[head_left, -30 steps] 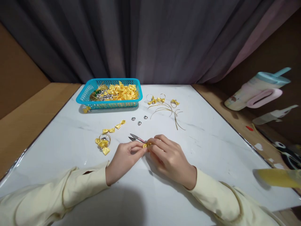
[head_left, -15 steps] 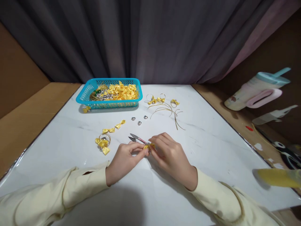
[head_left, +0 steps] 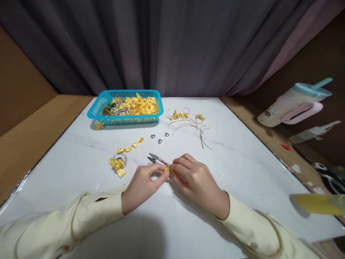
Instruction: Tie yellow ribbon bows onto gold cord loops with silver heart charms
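Between my two hands is a small yellow ribbon bow (head_left: 167, 169), mostly covered by fingers. My left hand (head_left: 145, 183) pinches its left side with thumb and forefinger. The fingertips of my right hand (head_left: 195, 181) close on its right side, where the bow is hidden. Thread snips (head_left: 157, 158) lie just behind the hands, blades pointing left, handles out of sight. To the left are loose yellow bows (head_left: 124, 149) and a gold cord loop (head_left: 122, 157) with bows and silver beads. Several silver heart-shaped beads (head_left: 160, 141) rest beyond the snips.
A blue basket (head_left: 125, 118) of yellow bows, beads and gold cord stands at the back left. Finished-looking bow loops (head_left: 184, 114) and cut gold cords (head_left: 188, 124) lie at the back right. A tumbler (head_left: 293, 104) and glue bottle (head_left: 314, 132) are beyond the right edge.
The fingers of my right hand have closed further over the bow, covering more of its right side. My left hand stays in place.
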`<action>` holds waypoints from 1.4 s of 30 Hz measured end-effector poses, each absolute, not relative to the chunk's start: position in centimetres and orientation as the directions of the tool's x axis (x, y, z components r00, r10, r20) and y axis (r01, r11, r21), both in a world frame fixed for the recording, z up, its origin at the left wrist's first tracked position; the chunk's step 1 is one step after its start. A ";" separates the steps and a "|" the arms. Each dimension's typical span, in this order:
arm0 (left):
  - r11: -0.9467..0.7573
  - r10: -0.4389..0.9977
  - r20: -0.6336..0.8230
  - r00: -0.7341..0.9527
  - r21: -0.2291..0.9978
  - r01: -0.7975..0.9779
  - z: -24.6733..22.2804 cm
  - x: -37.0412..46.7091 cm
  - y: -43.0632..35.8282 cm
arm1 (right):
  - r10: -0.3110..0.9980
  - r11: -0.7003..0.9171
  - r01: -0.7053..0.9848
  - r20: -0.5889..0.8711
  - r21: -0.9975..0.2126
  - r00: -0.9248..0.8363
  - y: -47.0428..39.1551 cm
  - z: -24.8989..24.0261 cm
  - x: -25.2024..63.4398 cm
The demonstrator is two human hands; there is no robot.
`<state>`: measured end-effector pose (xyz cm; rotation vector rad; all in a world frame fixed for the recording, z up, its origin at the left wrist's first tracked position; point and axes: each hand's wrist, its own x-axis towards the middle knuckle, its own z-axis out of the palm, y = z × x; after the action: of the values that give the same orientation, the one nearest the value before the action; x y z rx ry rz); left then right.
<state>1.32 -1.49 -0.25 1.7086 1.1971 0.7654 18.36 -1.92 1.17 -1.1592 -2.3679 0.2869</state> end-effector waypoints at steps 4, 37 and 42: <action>-0.189 0.931 0.025 0.364 0.887 0.421 -0.3 1.3 -1.6 | 0.842 0.536 0.648 0.280 -0.541 -0.462 -1.6 1.3 18.5; -0.204 0.901 0.006 0.434 0.888 0.412 -0.1 1.3 -1.4 | 0.834 0.474 0.585 0.123 -0.658 -0.538 -0.4 2.5 19.6; -0.012 0.915 -0.089 0.393 0.969 0.247 -0.1 1.1 -1.2 | 0.862 0.495 0.660 0.223 -0.565 -0.455 -0.6 1.8 19.4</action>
<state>1.14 -1.24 -0.11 1.5228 1.0818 0.7420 19.44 -0.62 1.83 -1.2526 -2.2573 0.5556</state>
